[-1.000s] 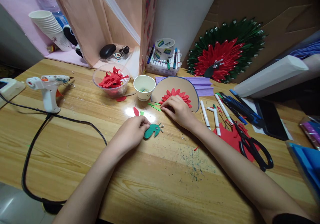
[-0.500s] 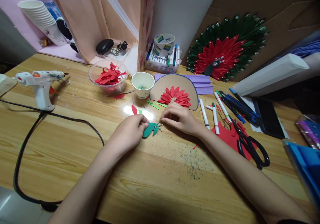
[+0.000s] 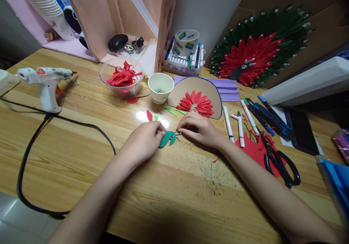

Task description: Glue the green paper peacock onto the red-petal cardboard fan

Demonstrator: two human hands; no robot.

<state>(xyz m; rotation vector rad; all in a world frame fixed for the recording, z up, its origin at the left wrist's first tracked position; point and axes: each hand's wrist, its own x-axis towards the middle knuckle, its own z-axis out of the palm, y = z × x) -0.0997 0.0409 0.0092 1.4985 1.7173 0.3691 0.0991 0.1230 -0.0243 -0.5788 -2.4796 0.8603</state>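
My left hand (image 3: 144,142) pinches the tail end of a small green paper bird cut-out (image 3: 167,138) lying on the wooden table (image 3: 81,157). My right hand (image 3: 200,129) rests just right of it, fingers pressed together at the bird's head end; what they pinch is too small to name. Behind the hands lies a tan half-round card (image 3: 197,93) with red paper petals (image 3: 196,104) glued in a fan. Loose green strips (image 3: 174,110) and a red petal (image 3: 149,115) lie close by.
A glue gun (image 3: 45,82) with a black cord (image 3: 62,122) stands at the left. At the back are a bowl of red cut-outs (image 3: 122,77), a paper cup (image 3: 160,88), a marker box with tape (image 3: 185,53) and a finished red-green fan (image 3: 256,51). Markers (image 3: 240,122) and scissors (image 3: 278,157) lie right.
My right hand has come off the red petals on the card and moved down to the green bird's head end. My left hand has kept its hold on the bird.
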